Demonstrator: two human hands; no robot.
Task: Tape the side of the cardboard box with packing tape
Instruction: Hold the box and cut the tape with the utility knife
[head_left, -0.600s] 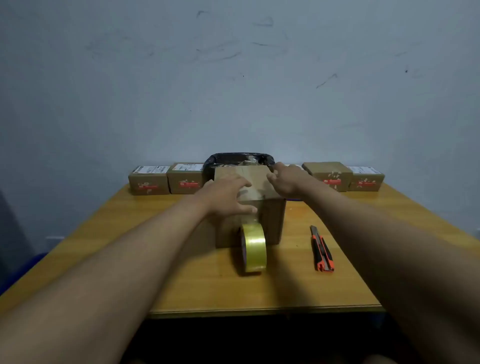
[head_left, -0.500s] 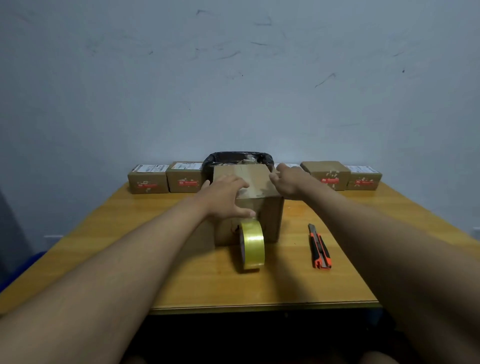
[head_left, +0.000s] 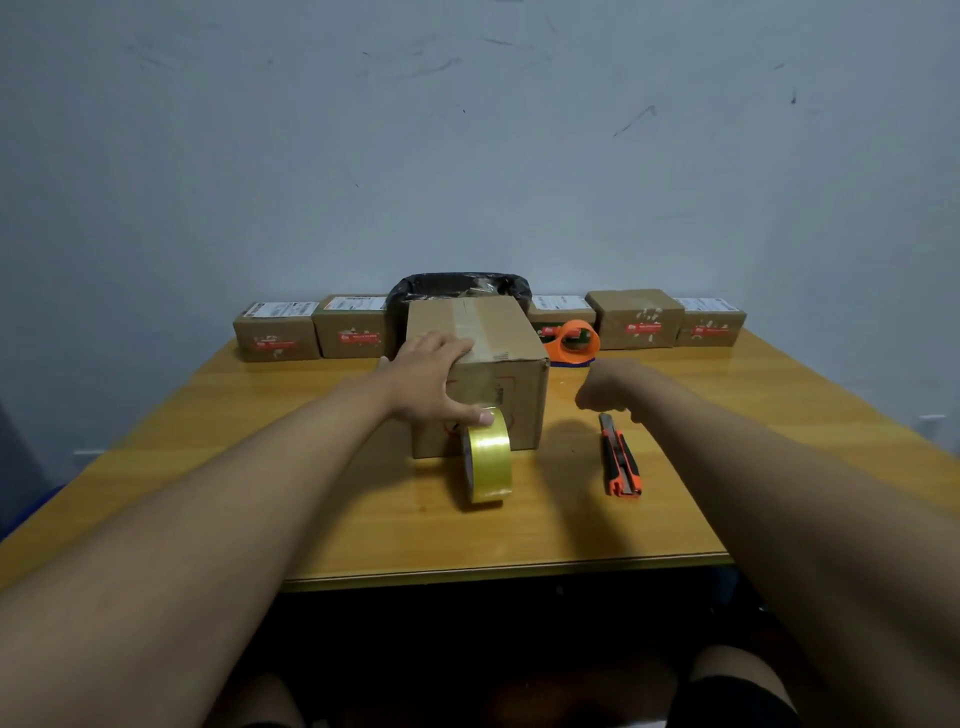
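A brown cardboard box (head_left: 496, 332) stands in the middle of the table, with clear tape running over its top and down its near side. My left hand (head_left: 431, 376) lies over the box's near top edge, fingers spread, the thumb pressing the tape just above the roll. The yellow packing tape roll (head_left: 488, 454) stands on edge against the box's near side. My right hand (head_left: 605, 387) hovers to the right of the box, fingers curled with nothing in them, above the tip of an orange utility knife (head_left: 620, 457).
The wooden table (head_left: 260, 415) has a row of small labelled cardboard boxes (head_left: 639, 317) along its back edge. A black-lined bin (head_left: 457, 286) sits behind the main box. An orange tape dispenser (head_left: 574, 340) lies at the back right. The table's front edge is close.
My right hand has left the top of the box and dropped to the right, above the knife. The left hand stays on the box.
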